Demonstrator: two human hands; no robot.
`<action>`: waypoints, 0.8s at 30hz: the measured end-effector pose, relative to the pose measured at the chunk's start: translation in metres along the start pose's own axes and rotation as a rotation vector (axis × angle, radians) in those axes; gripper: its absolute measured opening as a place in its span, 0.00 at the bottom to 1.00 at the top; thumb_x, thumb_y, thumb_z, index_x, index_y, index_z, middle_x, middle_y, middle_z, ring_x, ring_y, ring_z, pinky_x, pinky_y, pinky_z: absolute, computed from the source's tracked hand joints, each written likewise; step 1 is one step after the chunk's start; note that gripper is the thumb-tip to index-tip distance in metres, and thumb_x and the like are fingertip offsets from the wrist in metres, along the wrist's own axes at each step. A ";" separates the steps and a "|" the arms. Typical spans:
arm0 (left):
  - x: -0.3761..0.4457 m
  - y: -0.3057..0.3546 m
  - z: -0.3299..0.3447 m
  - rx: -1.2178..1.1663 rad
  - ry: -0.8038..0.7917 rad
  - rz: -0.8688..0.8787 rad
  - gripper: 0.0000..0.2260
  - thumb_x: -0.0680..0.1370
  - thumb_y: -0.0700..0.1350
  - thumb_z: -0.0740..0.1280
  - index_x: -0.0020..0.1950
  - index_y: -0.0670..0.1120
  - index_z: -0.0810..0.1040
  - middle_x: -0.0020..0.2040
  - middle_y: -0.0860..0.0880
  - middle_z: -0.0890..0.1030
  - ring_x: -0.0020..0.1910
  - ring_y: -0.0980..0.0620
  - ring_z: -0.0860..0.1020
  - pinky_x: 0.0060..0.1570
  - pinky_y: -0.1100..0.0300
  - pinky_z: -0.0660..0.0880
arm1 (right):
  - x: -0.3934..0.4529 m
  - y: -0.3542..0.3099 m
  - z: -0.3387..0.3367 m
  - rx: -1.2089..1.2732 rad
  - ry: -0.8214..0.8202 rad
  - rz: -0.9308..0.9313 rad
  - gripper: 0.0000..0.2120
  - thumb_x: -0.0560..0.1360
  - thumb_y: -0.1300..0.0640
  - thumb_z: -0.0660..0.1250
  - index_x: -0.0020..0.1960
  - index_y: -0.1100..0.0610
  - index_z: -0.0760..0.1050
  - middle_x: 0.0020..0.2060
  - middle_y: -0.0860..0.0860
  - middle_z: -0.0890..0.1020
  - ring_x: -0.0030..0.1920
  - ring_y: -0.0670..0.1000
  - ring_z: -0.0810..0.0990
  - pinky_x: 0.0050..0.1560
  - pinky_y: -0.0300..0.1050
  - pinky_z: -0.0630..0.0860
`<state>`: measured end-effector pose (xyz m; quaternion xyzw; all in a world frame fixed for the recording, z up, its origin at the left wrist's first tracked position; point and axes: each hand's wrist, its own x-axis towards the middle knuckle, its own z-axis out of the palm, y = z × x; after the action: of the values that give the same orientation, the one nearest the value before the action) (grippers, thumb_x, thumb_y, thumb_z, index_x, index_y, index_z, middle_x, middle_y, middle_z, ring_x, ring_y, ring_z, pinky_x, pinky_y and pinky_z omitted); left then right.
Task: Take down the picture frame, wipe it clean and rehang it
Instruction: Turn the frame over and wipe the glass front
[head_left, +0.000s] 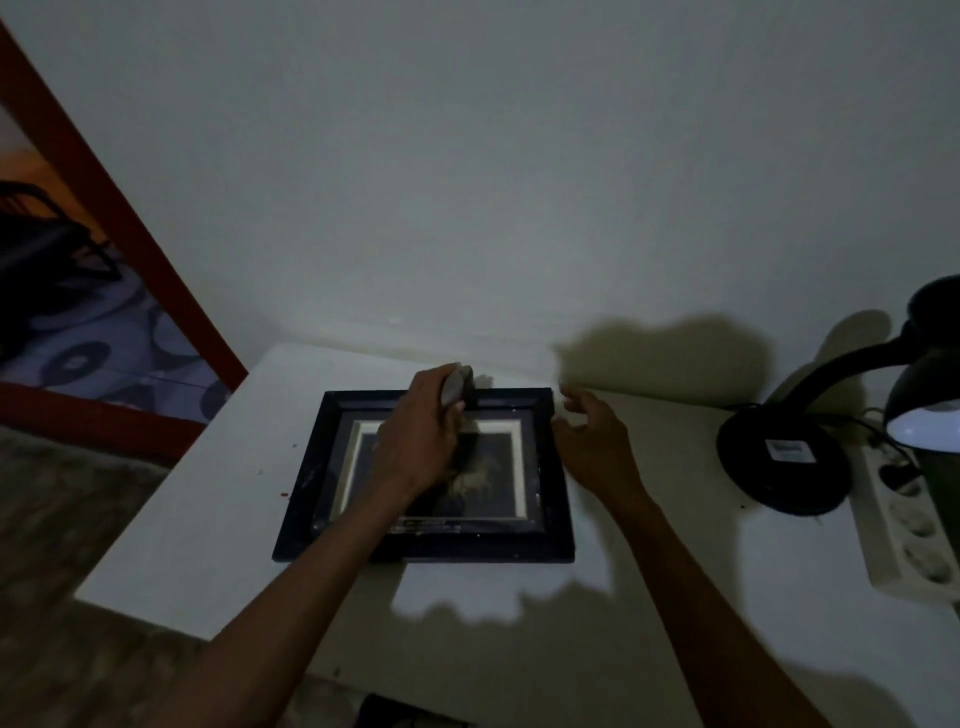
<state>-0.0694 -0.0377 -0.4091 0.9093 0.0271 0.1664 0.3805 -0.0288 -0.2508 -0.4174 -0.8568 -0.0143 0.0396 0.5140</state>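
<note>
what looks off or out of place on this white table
Small dark red specks dot the white table left of the black picture frame, like drips. Nothing else stands out.

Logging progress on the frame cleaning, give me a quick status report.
Left hand grips grey cloth at the top edge of the picture frame. Right hand open beside it. Frame flat on table. Nothing in the way.

A black picture frame (423, 475) lies flat, face up, on a white table (208, 519) against a pale wall. The left hand (421, 436) grips a small grey cloth (454, 387), which pokes out past its fingers (441, 374) at the frame's far edge. The right hand (597, 441) hovers just beside the frame's right side, fingers (576, 402) loosely spread, holding nothing. Well right of those fingers stand a black desk lamp (784, 457) and a white power strip (909, 519).
</note>
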 end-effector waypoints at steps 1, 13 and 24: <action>0.008 -0.001 0.003 0.114 0.004 0.022 0.18 0.81 0.43 0.63 0.70 0.52 0.71 0.67 0.52 0.74 0.61 0.49 0.75 0.56 0.54 0.75 | 0.003 0.006 0.002 -0.019 -0.046 0.039 0.22 0.80 0.55 0.66 0.72 0.52 0.70 0.66 0.53 0.75 0.62 0.53 0.77 0.61 0.46 0.74; 0.017 0.000 0.049 0.623 -0.257 0.186 0.26 0.70 0.40 0.68 0.67 0.52 0.74 0.71 0.55 0.71 0.64 0.47 0.68 0.47 0.54 0.62 | 0.010 0.031 0.020 0.142 -0.043 0.215 0.22 0.76 0.54 0.70 0.70 0.48 0.75 0.58 0.47 0.82 0.56 0.47 0.80 0.52 0.38 0.73; 0.015 0.005 0.051 0.603 -0.291 0.177 0.27 0.70 0.38 0.67 0.69 0.48 0.73 0.70 0.49 0.70 0.65 0.44 0.66 0.57 0.51 0.68 | 0.013 0.036 0.023 0.157 -0.044 0.220 0.24 0.76 0.54 0.71 0.71 0.47 0.73 0.53 0.48 0.84 0.53 0.48 0.82 0.59 0.43 0.77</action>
<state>-0.0395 -0.0734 -0.4346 0.9938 -0.0584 0.0519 0.0786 -0.0186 -0.2461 -0.4604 -0.8092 0.0717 0.1158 0.5716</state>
